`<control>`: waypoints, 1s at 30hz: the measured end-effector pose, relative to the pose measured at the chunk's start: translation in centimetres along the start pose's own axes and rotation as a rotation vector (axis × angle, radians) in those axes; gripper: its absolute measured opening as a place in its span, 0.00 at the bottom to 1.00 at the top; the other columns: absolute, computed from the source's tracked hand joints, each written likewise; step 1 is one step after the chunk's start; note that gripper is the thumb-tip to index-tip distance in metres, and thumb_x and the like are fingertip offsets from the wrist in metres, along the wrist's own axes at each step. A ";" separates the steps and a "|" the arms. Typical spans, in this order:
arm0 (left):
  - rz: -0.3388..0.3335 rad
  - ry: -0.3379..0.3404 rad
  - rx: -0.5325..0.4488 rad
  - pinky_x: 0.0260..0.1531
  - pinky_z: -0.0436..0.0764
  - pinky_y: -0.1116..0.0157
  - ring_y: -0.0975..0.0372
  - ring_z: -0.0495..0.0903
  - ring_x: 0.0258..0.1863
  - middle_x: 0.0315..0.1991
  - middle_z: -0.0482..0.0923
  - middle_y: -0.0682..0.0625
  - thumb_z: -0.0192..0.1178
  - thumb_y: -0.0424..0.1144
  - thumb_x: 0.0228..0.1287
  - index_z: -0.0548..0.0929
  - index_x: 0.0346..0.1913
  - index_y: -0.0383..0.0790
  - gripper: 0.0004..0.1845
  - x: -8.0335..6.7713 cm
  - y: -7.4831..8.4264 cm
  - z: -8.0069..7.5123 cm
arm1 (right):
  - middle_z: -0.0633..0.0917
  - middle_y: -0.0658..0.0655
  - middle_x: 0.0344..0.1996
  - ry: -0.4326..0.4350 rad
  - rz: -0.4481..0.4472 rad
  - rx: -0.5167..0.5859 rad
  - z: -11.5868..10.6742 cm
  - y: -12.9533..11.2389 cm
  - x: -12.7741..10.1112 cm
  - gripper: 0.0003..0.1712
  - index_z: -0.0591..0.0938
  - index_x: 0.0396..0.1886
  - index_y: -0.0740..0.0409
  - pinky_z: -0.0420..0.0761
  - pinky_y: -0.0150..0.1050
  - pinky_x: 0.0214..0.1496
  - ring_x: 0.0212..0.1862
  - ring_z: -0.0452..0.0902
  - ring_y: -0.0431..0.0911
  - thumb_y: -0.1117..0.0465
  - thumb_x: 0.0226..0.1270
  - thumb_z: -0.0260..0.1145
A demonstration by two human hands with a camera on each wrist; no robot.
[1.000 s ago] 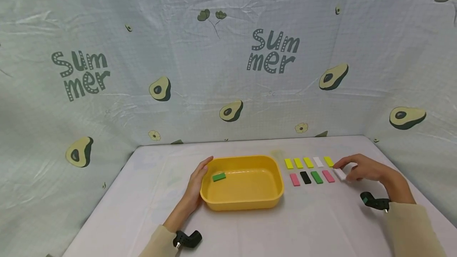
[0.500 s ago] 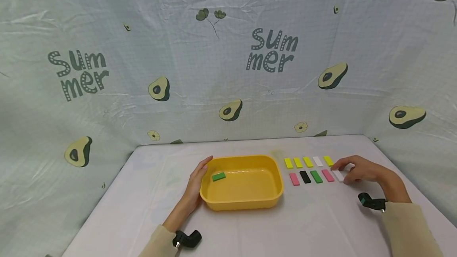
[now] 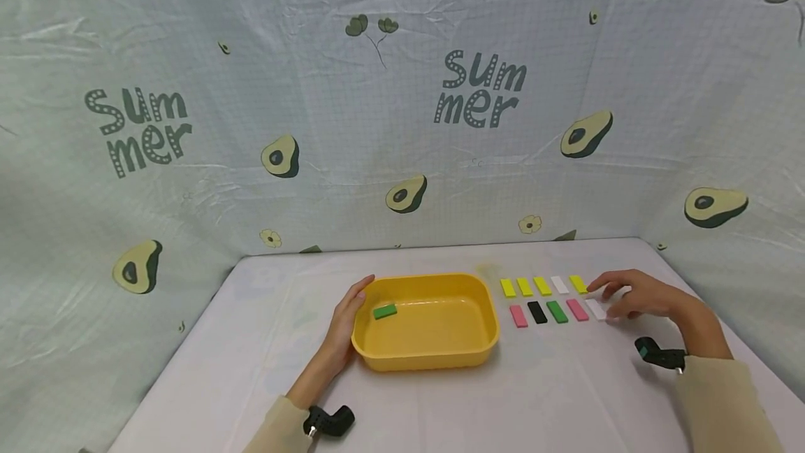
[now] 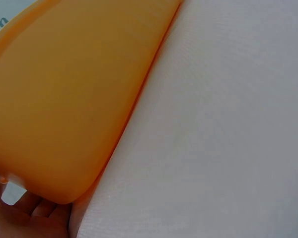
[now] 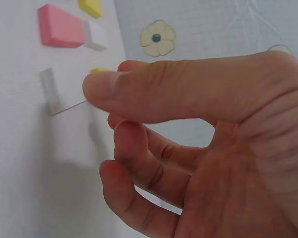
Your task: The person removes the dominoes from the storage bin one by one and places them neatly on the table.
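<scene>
I log one green block [image 3: 385, 311] lying in the yellow tray [image 3: 428, 362], with my left hand [image 3: 344, 327] laid flat against the tray's left wall, fingers straight. Ten blocks remain in two rows on the table [image 3: 251, 369] right of the tray, so by my judgement the work is barely begun. My right hand [image 3: 635, 296] hovers over the row ends beside the white block [image 3: 596, 309], fingers loosely bent and grasping nothing; in the wrist view the white block [image 5: 64, 89] lies flat on the table, apart from the thumb [image 5: 154, 91].
</scene>
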State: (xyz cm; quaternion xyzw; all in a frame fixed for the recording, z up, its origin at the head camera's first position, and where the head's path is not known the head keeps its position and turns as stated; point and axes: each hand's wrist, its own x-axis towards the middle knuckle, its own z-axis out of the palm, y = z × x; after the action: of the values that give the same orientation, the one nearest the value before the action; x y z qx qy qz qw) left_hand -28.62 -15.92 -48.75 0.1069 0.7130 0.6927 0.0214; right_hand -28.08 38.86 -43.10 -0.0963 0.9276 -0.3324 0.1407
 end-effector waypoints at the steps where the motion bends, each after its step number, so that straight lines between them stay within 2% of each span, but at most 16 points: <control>1: 0.001 0.000 -0.003 0.82 0.52 0.44 0.47 0.56 0.81 0.82 0.57 0.43 0.37 0.46 0.86 0.62 0.80 0.43 0.27 0.0 0.0 0.0 | 0.81 0.68 0.52 0.007 -0.011 0.000 -0.2 -0.1 -0.1 0.29 0.78 0.64 0.66 0.83 0.41 0.41 0.46 0.76 0.51 0.66 0.61 0.68; 6: 0.000 0.001 -0.018 0.82 0.51 0.45 0.48 0.55 0.82 0.82 0.56 0.44 0.37 0.45 0.86 0.63 0.80 0.44 0.26 0.1 0.1 -0.1 | 0.81 0.69 0.52 0.064 -0.087 -0.023 -0.6 -1.2 0.1 0.26 0.79 0.62 0.67 0.84 0.41 0.39 0.46 0.78 0.51 0.63 0.66 0.69; 11: 0.010 -0.003 -0.024 0.83 0.50 0.45 0.48 0.53 0.82 0.82 0.56 0.43 0.37 0.45 0.86 0.63 0.80 0.42 0.27 0.1 0.1 -0.2 | 0.83 0.66 0.50 0.159 -0.108 -0.048 0.1 -2.7 0.7 0.24 0.81 0.60 0.67 0.84 0.39 0.36 0.42 0.78 0.49 0.61 0.67 0.70; 14: 0.011 -0.004 -0.028 0.83 0.49 0.45 0.47 0.53 0.82 0.82 0.56 0.43 0.38 0.45 0.85 0.63 0.80 0.42 0.27 0.1 0.0 -0.1 | 0.84 0.66 0.50 0.196 -0.119 -0.048 0.7 -3.7 1.1 0.22 0.82 0.59 0.66 0.84 0.38 0.36 0.44 0.79 0.50 0.60 0.69 0.69; 24: 0.009 0.002 -0.023 0.82 0.50 0.45 0.47 0.54 0.82 0.82 0.56 0.43 0.38 0.45 0.86 0.63 0.79 0.42 0.26 0.0 -0.1 -0.1 | 0.84 0.62 0.49 0.205 -0.187 -0.009 1.9 -7.1 1.8 0.18 0.82 0.57 0.64 0.85 0.38 0.36 0.43 0.82 0.54 0.59 0.73 0.67; 30: 0.009 -0.009 -0.026 0.82 0.50 0.45 0.47 0.54 0.82 0.82 0.56 0.42 0.37 0.45 0.86 0.63 0.80 0.43 0.26 0.1 -0.1 -0.1 | 0.84 0.61 0.47 0.232 -0.191 -0.009 3.0 -9.2 2.0 0.17 0.82 0.57 0.61 0.88 0.42 0.38 0.40 0.81 0.53 0.59 0.72 0.67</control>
State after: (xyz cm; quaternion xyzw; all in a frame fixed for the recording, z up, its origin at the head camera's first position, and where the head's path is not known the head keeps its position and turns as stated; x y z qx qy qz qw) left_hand -28.69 -15.99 -48.80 0.1129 0.7034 0.7014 0.0232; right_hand -28.23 29.55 -39.75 -0.1456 0.9258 -0.3488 0.0000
